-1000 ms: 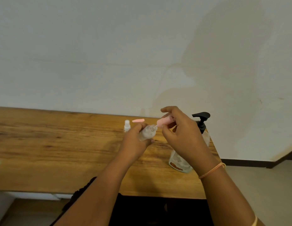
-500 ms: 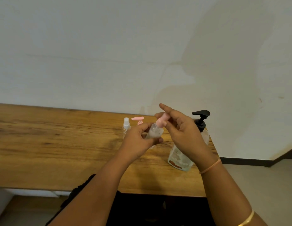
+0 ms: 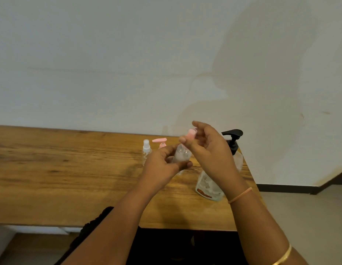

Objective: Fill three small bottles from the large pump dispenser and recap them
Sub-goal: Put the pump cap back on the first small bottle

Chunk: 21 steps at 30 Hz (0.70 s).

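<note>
Before me: one wall [image 3: 109,54], pale, matt, with a faint tan stain [image 3: 196,111] and soft grey shadow. One wooden tabletop [image 3: 51,178], warm brown, streaked grain, its far edge against that wall. To my right: light floor [image 3: 309,217], dark skirting board [image 3: 284,188].

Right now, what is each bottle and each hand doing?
small bottle, tilted, held up by left hand.
pink cap, on its top, pinched by right hand.
spray bottle, upright, capped.
pink pump bottle, upright, partly hidden.
large pump dispenser, upright, pump on.
</note>
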### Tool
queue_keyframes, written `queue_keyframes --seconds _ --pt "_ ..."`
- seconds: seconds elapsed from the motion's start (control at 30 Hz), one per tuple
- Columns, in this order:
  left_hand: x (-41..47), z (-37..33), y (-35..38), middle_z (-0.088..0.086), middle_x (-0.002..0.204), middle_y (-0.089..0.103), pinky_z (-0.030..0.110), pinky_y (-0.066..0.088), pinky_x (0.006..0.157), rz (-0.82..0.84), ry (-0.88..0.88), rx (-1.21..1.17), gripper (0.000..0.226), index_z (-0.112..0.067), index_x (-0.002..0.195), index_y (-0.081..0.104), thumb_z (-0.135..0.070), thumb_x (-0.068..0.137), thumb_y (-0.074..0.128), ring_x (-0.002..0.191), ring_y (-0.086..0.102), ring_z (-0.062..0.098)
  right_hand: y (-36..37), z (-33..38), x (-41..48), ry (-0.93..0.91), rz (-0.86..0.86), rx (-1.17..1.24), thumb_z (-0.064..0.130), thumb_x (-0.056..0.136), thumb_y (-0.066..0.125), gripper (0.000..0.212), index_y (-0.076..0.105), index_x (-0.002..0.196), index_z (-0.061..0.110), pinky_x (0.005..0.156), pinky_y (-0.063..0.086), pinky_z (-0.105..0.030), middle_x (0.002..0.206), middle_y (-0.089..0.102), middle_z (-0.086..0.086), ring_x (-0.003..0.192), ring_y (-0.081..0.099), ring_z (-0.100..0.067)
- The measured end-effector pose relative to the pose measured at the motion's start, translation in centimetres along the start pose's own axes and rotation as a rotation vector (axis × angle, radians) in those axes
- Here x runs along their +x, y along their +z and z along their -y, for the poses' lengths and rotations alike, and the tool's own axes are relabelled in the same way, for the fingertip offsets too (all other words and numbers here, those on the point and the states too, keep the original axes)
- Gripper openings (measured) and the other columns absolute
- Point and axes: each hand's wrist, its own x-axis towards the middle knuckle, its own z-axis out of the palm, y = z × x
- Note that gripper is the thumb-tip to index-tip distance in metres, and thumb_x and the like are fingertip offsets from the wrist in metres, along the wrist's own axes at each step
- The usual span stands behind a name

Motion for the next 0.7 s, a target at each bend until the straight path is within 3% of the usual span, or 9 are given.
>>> queue_keyframes --seconds 0.1,0.17,0.23,0.37,0.43,0.5,0.6,0.7 --pt "0.0 -0.2 0.1 -0.009 0.101 0.072 0.035 0.055 0.086 0.011 0.022 -0.018 0.041 -0.028 0.105 0.067 -0.017 0.068 0.081 0.098 0.066 0.008 -0.7 -0.2 0.0 -0.006 0.138 0.235 0.014 0.092 0.056 0.05 0.039 0.139 0.023 0.085 0.047 -0.011 0.122 0.059 0.009 0.111 0.056 0.005" --pt "-0.1 -0.3 0.2 -0.008 0.099 0.072 0.036 0.056 0.085 0.014 0.034 -0.034 0.038 -0.031 0.1 0.066 -0.014 0.069 0.081 0.096 0.067 0.009 -1.0 -0.2 0.0 -0.053 0.205 0.25 0.0 0.091 0.055 0.048 0.046 0.13 0.026 0.083 0.048 -0.011 0.115 0.064 0.008 0.109 0.059 0.003" --pt "-0.1 -0.2 0.2 -0.008 0.099 0.072 0.036 0.057 0.084 0.007 0.034 -0.018 0.038 -0.033 0.097 0.065 -0.014 0.069 0.081 0.095 0.067 0.01 -1.0 -0.3 0.2 -0.067 0.174 0.217 -0.002 0.088 0.06 0.042 0.056 0.118 0.027 0.079 0.05 -0.012 0.103 0.068 0.007 0.101 0.064 -0.001" --pt "-0.2 -0.1 0.5 -0.006 0.099 0.072 0.039 0.056 0.086 0.009 -0.002 -0.007 0.039 -0.034 0.099 0.066 -0.017 0.068 0.082 0.096 0.067 0.011 0.1 -0.5 0.2 -0.09 -0.072 -0.085 0.018 0.077 0.076 0.026 0.059 0.096 0.025 0.067 0.05 -0.013 0.085 0.063 0.006 0.078 0.06 -0.007" --pt "-0.3 -0.2 0.5 -0.007 0.098 0.072 0.035 0.056 0.084 -0.002 -0.005 -0.004 0.036 -0.032 0.1 0.066 -0.02 0.069 0.081 0.095 0.066 0.01 0.4 -0.4 0.1 -0.084 -0.085 -0.157 0.032 0.074 0.077 0.039 0.054 0.106 0.025 0.07 0.05 -0.016 0.091 0.06 0.003 0.082 0.059 -0.008" --pt "-0.3 -0.2 0.4 -0.007 0.098 0.072 0.031 0.055 0.083 -0.012 -0.007 -0.03 0.035 -0.026 0.103 0.068 -0.021 0.07 0.08 0.095 0.066 0.01 0.2 -0.2 -0.2 -0.019 0.02 0.011 0.042 0.075 0.07 0.063 0.045 0.13 0.026 0.083 0.05 -0.017 0.11 0.059 0.004 0.101 0.058 -0.007" --pt "-0.4 -0.4 0.5 -0.007 0.099 0.072 0.033 0.055 0.084 -0.006 -0.001 -0.059 0.04 -0.022 0.107 0.068 -0.019 0.07 0.08 0.099 0.066 0.011 -0.1 -0.2 -0.4 0.005 0.152 0.235 0.019 0.091 0.057 0.055 0.037 0.142 0.022 0.095 0.045 -0.014 0.129 0.056 0.008 0.12 0.052 -0.002" --pt "-0.4 -0.3 0.6 -0.005 0.101 0.072 0.037 0.056 0.086 -0.016 0.006 -0.084 0.043 -0.02 0.109 0.067 -0.015 0.069 0.081 0.098 0.067 0.012 -0.2 -0.3 0.1 -0.02 0.107 0.284 -0.002 0.088 0.059 0.042 0.055 0.124 0.02 0.084 0.051 -0.014 0.11 0.068 0.002 0.105 0.062 -0.002"
